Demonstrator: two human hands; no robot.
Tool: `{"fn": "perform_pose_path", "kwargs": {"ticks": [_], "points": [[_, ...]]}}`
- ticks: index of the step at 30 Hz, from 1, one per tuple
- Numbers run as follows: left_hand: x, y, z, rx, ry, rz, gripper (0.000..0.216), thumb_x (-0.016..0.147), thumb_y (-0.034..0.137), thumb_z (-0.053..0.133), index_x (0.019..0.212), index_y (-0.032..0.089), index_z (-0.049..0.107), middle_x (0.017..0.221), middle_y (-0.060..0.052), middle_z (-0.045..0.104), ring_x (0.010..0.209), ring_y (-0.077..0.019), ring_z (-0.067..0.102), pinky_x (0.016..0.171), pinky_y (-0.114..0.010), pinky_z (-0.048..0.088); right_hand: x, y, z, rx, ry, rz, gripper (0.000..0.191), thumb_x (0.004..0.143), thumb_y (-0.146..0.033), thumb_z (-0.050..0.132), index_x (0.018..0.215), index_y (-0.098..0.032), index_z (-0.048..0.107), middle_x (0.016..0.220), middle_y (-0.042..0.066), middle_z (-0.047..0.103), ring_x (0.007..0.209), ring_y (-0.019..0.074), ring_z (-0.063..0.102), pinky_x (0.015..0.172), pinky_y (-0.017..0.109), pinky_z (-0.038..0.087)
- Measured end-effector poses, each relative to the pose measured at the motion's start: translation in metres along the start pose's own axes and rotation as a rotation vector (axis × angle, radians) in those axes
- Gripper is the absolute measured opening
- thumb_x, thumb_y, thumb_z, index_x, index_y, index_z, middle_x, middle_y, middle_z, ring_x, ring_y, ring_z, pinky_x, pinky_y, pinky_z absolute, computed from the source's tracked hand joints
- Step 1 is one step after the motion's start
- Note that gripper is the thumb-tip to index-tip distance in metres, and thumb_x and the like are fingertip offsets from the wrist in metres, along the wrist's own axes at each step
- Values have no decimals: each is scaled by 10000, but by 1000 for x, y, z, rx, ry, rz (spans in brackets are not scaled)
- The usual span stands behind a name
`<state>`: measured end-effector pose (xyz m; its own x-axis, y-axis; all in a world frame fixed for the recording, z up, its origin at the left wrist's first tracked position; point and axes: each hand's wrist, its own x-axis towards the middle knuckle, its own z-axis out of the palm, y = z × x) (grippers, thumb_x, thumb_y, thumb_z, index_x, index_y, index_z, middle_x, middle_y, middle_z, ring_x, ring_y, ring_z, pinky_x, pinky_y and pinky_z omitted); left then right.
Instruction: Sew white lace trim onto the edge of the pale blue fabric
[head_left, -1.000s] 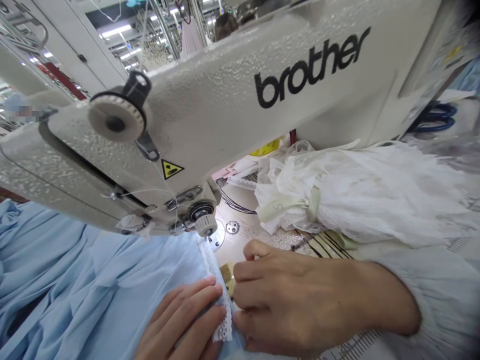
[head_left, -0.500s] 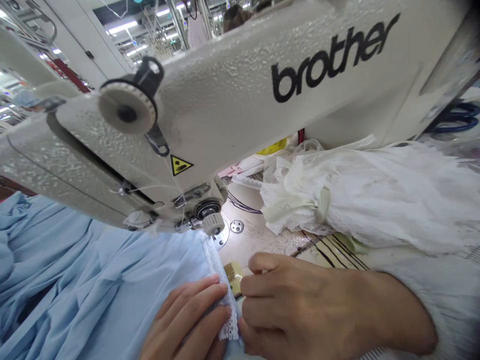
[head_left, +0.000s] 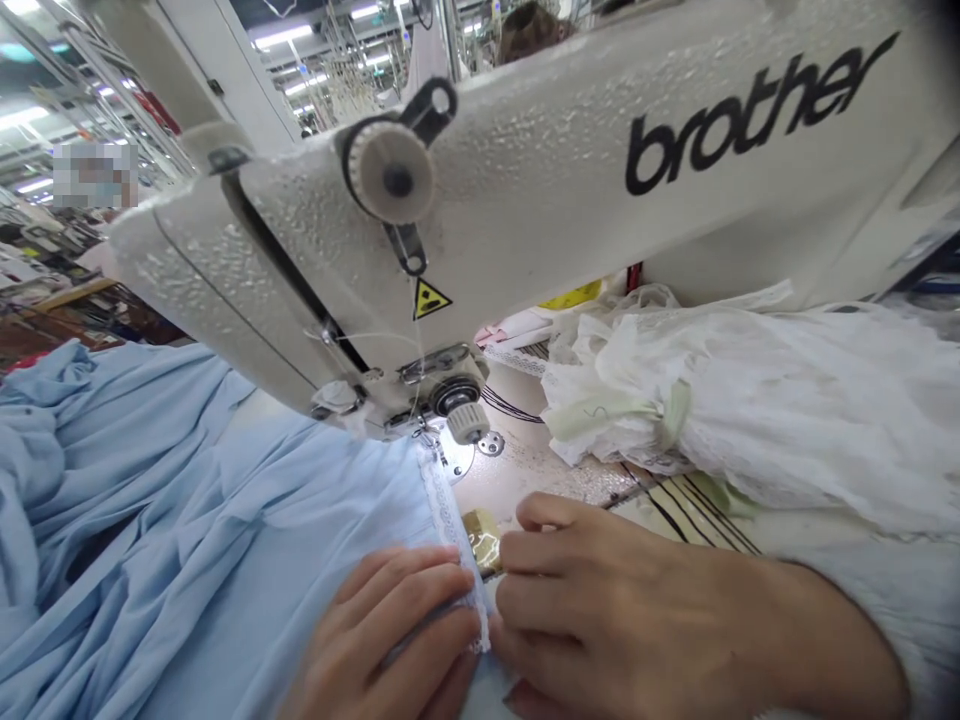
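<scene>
A white Brother sewing machine (head_left: 525,170) fills the upper view, its needle foot (head_left: 433,440) resting on light blue fabric (head_left: 225,540). A narrow white lace strip (head_left: 450,520) runs along the fabric's right edge, from the foot toward me. My left hand (head_left: 390,640) lies on the fabric with fingers flat, pressing the lace. My right hand (head_left: 622,610) is curled beside the lace edge, fingertips pinching it next to a small gold block (head_left: 484,535) on the machine bed.
A tied bundle of white lace fabric (head_left: 750,400) lies on the bed to the right, under the machine arm. A ruled strip with black lines (head_left: 697,505) shows beneath it. More blue fabric is piled at the left. Factory lights and racks stand behind.
The view has shifted so the machine appears further right and higher. Both hands stay on the lace edge in nearly the same pose, a little nearer the gold block.
</scene>
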<state>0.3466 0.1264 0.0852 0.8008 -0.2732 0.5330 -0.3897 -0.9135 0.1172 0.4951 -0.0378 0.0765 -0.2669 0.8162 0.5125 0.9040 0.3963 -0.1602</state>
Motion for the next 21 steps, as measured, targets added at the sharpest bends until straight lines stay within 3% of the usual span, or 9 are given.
{"fn": "perform_pose_path", "kwargs": {"ticks": [6, 10, 18, 21], "points": [[2, 2, 0, 35, 18, 2, 161, 829, 44, 589, 858, 181, 668, 884, -1, 742, 920, -130, 695, 828, -224, 574, 1, 0, -5, 15, -104, 29, 257, 960, -125, 474, 712, -150, 537, 730, -27, 480, 681, 129, 341, 643, 322, 295], [4, 1, 1, 46, 17, 24, 156, 851, 61, 567, 848, 183, 663, 886, -3, 748, 910, -138, 706, 799, -222, 585, 0, 0, -7, -14, -61, -3, 315, 979, -100, 414, 708, -148, 566, 687, -17, 472, 663, 139, 340, 616, 325, 283], [5, 5, 0, 12, 27, -19, 144, 853, 62, 563, 840, 176, 650, 899, -16, 747, 916, -132, 703, 824, -209, 570, -5, 0, -2, 151, -40, -58, 127, 910, -124, 565, 788, -133, 600, 759, -39, 527, 689, 105, 395, 712, 294, 338], [4, 4, 1, 5, 14, -26, 132, 855, 75, 573, 846, 176, 658, 918, -14, 746, 926, -136, 697, 832, -218, 567, -4, -1, -3, 97, -35, -74, 174, 938, -131, 534, 771, -139, 583, 727, -33, 509, 671, 118, 378, 683, 308, 328]]}}
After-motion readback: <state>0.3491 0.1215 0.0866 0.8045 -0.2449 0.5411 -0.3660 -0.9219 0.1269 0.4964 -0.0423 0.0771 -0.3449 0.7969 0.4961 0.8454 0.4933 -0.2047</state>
